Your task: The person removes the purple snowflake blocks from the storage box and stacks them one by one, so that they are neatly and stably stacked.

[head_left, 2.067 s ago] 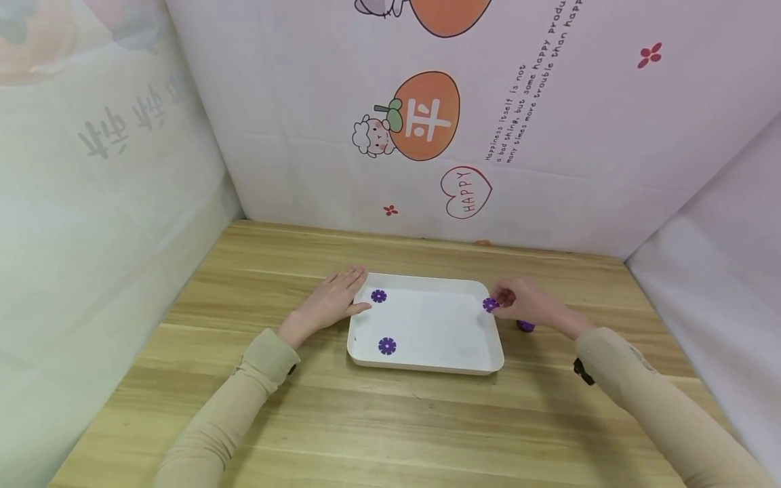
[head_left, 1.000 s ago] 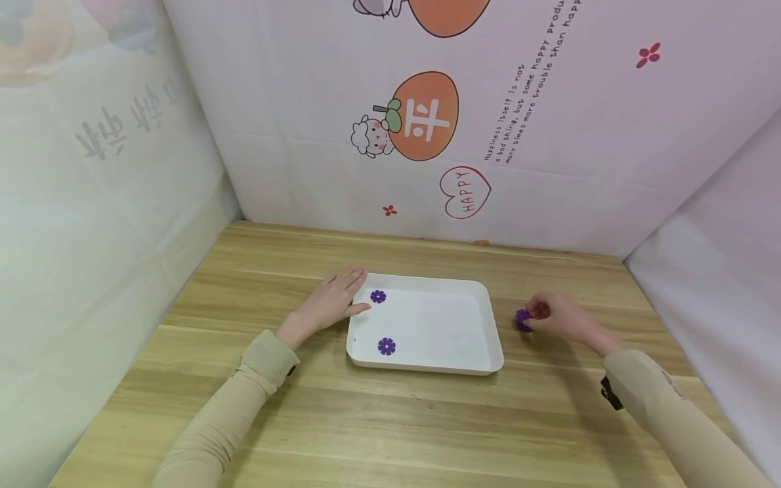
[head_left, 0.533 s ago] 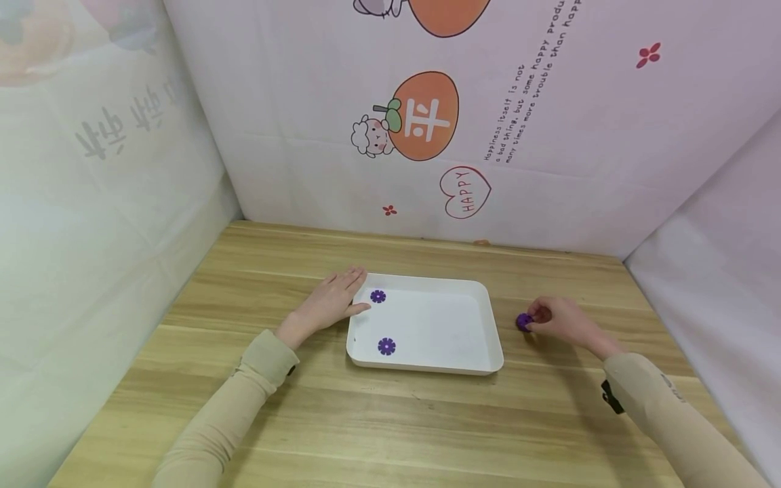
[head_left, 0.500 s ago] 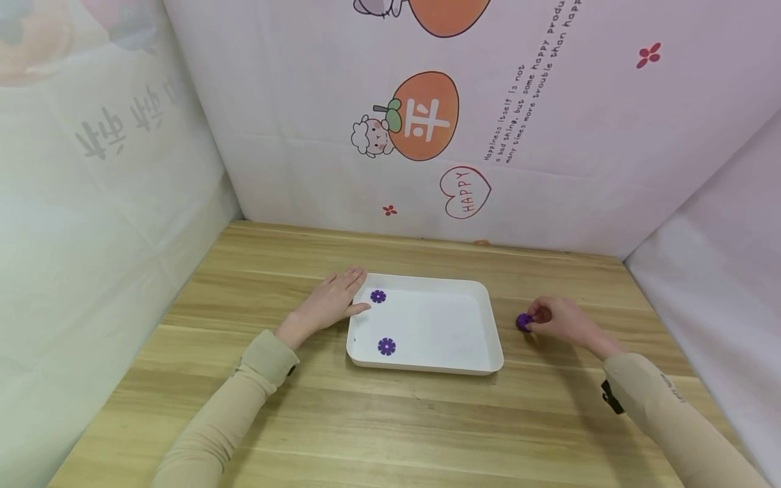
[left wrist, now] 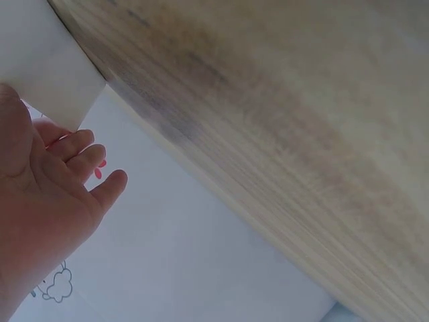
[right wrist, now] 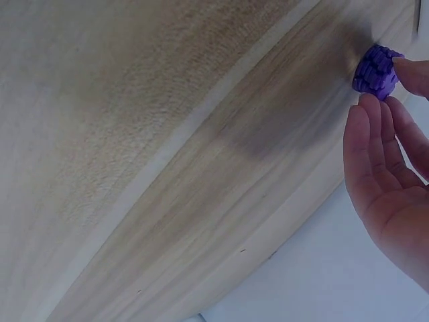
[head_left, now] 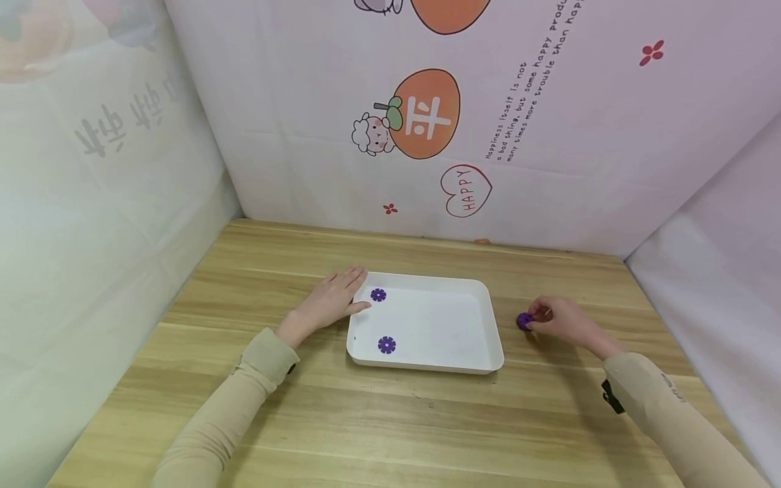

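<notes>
My left hand lies with straight fingers along the left rim of a white rectangular tray. Inside the tray, toward its left side, are two purple flower-shaped notched discs, a far disc and a near disc. Right of the tray, my right hand pinches a small stack of purple notched discs on the table. The right wrist view shows the thumb on one side of the stack and the fingertips against the other. In the left wrist view my left hand is at the tray's edge.
The tray stands on a wood-grain table. A white printed cloth rises behind the table, and plain white cloth walls it on the left and right.
My right hand has moved right, from holding a purple disc at the tray's right rim back to the stack, and stays there over the last half second. My left hand stays put.
</notes>
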Tool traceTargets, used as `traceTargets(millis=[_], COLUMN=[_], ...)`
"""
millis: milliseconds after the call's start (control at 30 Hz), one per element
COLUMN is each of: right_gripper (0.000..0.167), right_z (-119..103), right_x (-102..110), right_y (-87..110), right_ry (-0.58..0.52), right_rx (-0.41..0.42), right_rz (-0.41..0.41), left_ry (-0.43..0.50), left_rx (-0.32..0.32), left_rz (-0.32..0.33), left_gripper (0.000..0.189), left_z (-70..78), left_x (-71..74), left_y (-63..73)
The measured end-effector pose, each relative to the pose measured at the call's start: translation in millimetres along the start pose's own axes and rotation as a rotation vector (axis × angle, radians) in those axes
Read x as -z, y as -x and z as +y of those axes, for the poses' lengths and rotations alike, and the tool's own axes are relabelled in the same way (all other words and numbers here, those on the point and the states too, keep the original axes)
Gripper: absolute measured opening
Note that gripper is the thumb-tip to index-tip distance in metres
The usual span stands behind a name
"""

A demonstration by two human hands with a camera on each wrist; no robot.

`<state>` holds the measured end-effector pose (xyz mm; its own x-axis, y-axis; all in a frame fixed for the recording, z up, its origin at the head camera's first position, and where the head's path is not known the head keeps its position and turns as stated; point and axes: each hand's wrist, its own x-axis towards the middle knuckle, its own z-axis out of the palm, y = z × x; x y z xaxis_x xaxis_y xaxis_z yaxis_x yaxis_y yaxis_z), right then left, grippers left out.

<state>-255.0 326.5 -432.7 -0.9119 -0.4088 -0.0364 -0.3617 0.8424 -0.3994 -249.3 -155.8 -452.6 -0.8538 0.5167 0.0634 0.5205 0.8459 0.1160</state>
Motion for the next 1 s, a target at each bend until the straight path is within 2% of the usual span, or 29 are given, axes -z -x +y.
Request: traceTargets(millis=[633, 800, 1000], right_gripper=[0.020, 0.024, 0.025], right_z=[-9, -24, -49], right_x=[7, 11, 14], right_y=[3.7, -1.6, -11.1], right_ry=[-0.002, -0.004, 0.001], right_rx=[-0.011, -0.012, 0.045], right_rz=[-0.012, -0.010, -0.004], left_ry=[0.006, 0.011, 0.010], left_rx=[-0.002, -0.001, -0.004], left_rz=[0.002, -0.001, -0.002], left_gripper=[0.077, 0.076, 0.076], left_z=[0.9, 1.7, 2.3], left_x=[1.5, 3.2, 4.4], left_y=[1.2, 2.1, 1.8])
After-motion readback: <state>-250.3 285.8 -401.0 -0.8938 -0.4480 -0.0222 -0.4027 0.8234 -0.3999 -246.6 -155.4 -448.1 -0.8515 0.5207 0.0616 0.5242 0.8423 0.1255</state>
